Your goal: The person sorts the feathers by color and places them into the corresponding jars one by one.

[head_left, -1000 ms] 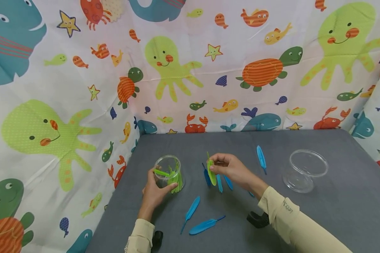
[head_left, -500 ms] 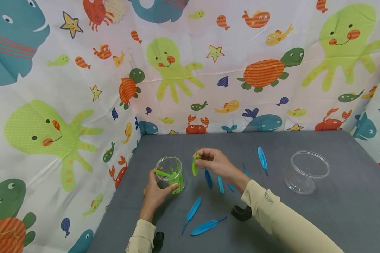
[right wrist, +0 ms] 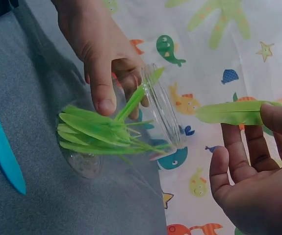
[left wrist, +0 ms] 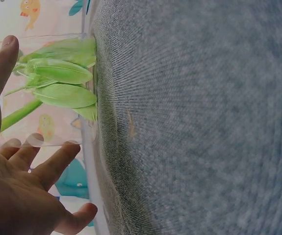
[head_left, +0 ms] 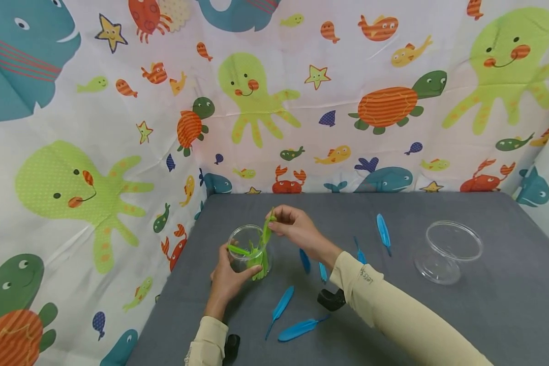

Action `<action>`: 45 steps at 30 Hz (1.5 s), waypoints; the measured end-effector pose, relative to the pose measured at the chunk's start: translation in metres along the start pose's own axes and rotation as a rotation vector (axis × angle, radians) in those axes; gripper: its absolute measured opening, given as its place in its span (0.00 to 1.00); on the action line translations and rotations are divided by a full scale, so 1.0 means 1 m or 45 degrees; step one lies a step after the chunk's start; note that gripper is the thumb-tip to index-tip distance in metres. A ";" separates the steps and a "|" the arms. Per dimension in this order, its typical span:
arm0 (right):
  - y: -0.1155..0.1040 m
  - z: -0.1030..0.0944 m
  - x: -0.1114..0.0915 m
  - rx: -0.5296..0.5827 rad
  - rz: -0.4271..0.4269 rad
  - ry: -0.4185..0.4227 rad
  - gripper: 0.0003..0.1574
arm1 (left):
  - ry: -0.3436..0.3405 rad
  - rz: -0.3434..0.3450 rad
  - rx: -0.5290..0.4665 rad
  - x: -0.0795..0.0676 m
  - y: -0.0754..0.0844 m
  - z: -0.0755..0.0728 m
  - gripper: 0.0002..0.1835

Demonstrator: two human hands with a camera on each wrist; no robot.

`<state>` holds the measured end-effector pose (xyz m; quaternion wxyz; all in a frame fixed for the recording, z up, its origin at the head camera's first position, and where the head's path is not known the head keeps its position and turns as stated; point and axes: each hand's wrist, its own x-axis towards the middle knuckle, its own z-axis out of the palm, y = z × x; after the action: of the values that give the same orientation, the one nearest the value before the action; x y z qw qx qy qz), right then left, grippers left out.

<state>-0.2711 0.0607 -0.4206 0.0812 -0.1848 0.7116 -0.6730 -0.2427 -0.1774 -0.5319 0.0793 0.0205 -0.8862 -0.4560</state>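
Observation:
A clear jar (head_left: 246,235) stands at the left of the grey table with several green feathers (right wrist: 94,128) inside, one of them leaning out at the rim. My left hand (head_left: 230,278) grips the jar from its near left side, thumb in front and fingers around the back. Just above the jar's right rim, my right hand (head_left: 297,230) pinches one green feather (right wrist: 231,112) between thumb and fingers. In the head view its lower tip overlaps the rim; the right wrist view shows the feather outside the mouth, pointing toward it.
Several blue feathers lie about the table, two near the front, a blue feather (head_left: 281,306) and another blue feather (head_left: 302,329), and one blue feather (head_left: 383,231) farther back. A second clear jar (head_left: 444,259) with a wide rim stands at the right. A printed cloth (head_left: 274,122) hangs behind the table.
My right hand has moved left with the green feather, from over the blue feathers to the jar's rim. My left hand keeps its grip on the jar.

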 end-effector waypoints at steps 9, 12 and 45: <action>-0.003 0.014 0.013 0.041 -0.047 0.032 0.10 | 0.001 0.006 -0.004 0.000 0.000 -0.001 0.54; -0.003 0.019 0.017 0.053 -0.042 0.051 0.11 | -0.001 0.011 -0.012 0.000 0.000 -0.001 0.54; 0.010 0.024 0.020 -0.030 0.003 0.133 0.13 | -0.004 -0.013 0.013 0.000 0.001 0.000 0.53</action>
<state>-0.2824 0.0309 -0.4295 0.0426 -0.1494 0.7230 -0.6732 -0.2423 -0.1762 -0.5311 0.0754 0.0246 -0.8884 -0.4521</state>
